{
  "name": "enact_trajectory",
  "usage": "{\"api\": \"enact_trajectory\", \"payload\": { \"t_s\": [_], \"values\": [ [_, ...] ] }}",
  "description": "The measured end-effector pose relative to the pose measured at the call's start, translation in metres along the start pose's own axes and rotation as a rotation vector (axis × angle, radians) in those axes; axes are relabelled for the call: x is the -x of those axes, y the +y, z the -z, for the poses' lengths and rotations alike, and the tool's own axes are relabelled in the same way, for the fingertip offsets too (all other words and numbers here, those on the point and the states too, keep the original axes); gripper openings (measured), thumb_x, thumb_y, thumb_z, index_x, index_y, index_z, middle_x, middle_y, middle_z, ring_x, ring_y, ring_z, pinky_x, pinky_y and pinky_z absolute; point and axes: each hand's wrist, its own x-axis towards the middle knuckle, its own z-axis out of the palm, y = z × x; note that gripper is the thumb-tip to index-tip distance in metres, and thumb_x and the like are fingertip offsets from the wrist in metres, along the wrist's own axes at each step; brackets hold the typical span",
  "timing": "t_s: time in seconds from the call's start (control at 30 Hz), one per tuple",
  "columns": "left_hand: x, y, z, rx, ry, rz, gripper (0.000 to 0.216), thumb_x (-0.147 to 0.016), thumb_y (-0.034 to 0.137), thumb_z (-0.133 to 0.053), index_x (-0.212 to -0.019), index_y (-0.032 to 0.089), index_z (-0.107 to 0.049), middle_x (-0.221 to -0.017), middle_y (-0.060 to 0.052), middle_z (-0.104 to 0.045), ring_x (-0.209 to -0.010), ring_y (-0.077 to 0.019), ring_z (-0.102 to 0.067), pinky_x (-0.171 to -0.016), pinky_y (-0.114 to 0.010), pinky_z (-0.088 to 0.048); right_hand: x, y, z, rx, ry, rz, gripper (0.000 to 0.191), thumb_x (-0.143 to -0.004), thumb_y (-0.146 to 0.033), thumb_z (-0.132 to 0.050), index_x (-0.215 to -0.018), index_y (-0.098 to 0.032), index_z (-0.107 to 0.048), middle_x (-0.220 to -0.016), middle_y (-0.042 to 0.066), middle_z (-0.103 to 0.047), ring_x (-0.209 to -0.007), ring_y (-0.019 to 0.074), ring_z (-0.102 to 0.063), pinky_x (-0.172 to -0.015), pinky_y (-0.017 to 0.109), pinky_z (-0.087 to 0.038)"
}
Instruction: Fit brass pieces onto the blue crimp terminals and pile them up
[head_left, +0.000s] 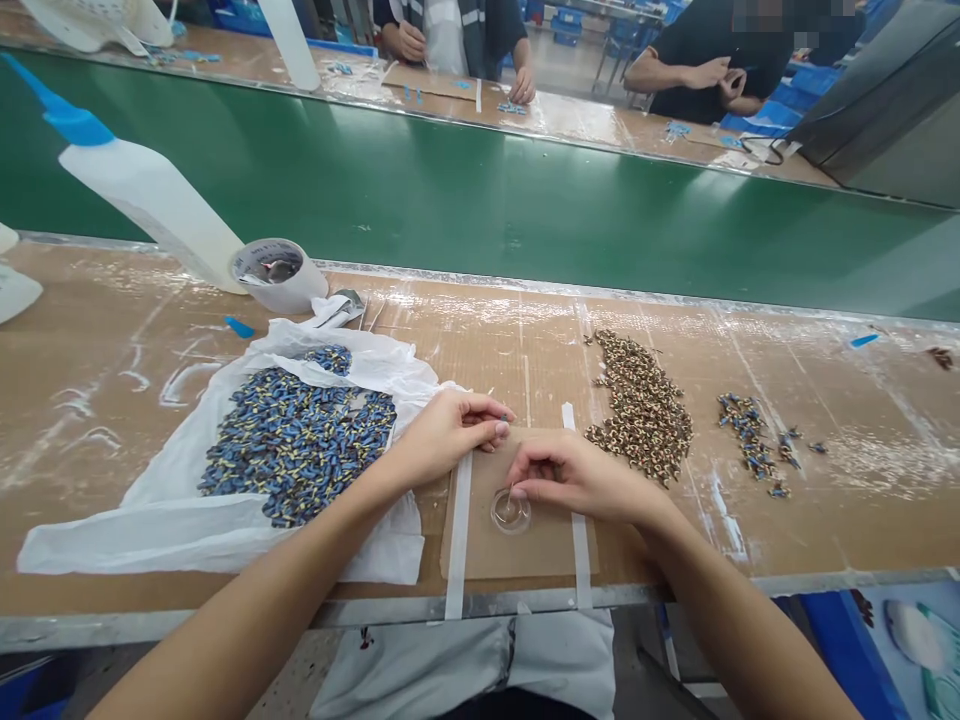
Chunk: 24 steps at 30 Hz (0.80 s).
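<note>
A tiny item is pinched by the left hand point(446, 435) fingertips point(498, 418), while a thin pale stick point(511, 495) is gripped by the right hand point(577, 478) in a small round clear glass dish point(511, 511) on a brown cardboard sheet point(544, 550).

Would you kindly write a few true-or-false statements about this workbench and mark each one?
The right hand is above a small clear round dish. True.

The blue-and-gold small parts lie directly on the bare bench. False: they lie on a white plastic bag.

The left hand rests on the tape roll. False: it is at the edge of a cardboard sheet, away from the roll.

A white squeeze bottle lies beside the tape roll. True.
</note>
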Motion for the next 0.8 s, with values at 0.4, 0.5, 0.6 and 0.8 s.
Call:
{"api": "enact_trajectory", "payload": {
  "t_s": [0.4,0.5,0.6,0.8],
  "values": [
    [-0.003,-0.008,-0.010,0.072,0.001,-0.003,0.024,-0.081,0.026,-0.062,-0.099,0.012,-0.070,-0.084,-0.007,-0.072,-0.073,-0.0157,-0.066,-0.072,-0.030,-0.055,0.002,-0.007,-0.001,0.088,0.035,0.120,0.011,-0.089,-0.027,-0.062,-0.081,-0.020,-0.062,-0.080,0.000,-0.061,-0.075,0.0135,-0.054,-0.069,0.027,-0.046],
    [-0.003,-0.009,-0.013,0.040,0.002,-0.023,0.022,-0.081,0.024,-0.061,-0.097,0.012,-0.070,-0.087,-0.008,-0.073,-0.079,-0.0175,-0.067,-0.076,-0.031,-0.055,0.001,-0.006,-0.002,0.083,0.019,0.120,0.011,-0.088,-0.027,-0.062,-0.080,-0.020,-0.062,-0.081,0.002,-0.063,-0.077,0.0147,-0.056,-0.072,0.029,-0.047],
    [-0.003,-0.009,-0.015,0.013,-0.011,-0.040,0.022,-0.083,0.024,-0.060,-0.098,0.013,-0.071,-0.092,-0.008,-0.073,-0.085,-0.0190,-0.068,-0.081,-0.033,-0.054,0.002,-0.004,-0.001,-0.002,0.006,0.066,0.012,-0.090,-0.029,-0.059,-0.083,-0.020,-0.062,-0.082,0.002,-0.065,-0.077,0.0148,-0.059,-0.070,0.029,-0.049],
    [-0.001,-0.010,-0.017,0.031,-0.045,-0.021,0.025,-0.083,0.027,-0.060,-0.102,0.013,-0.070,-0.087,-0.008,-0.074,-0.078,-0.0183,-0.068,-0.075,-0.031,-0.054,0.009,-0.002,0.011,-0.132,0.109,0.075,0.011,-0.091,-0.029,-0.059,-0.085,-0.020,-0.062,-0.085,0.003,-0.068,-0.080,0.0155,-0.063,-0.073,0.032,-0.051]
  ]
}}
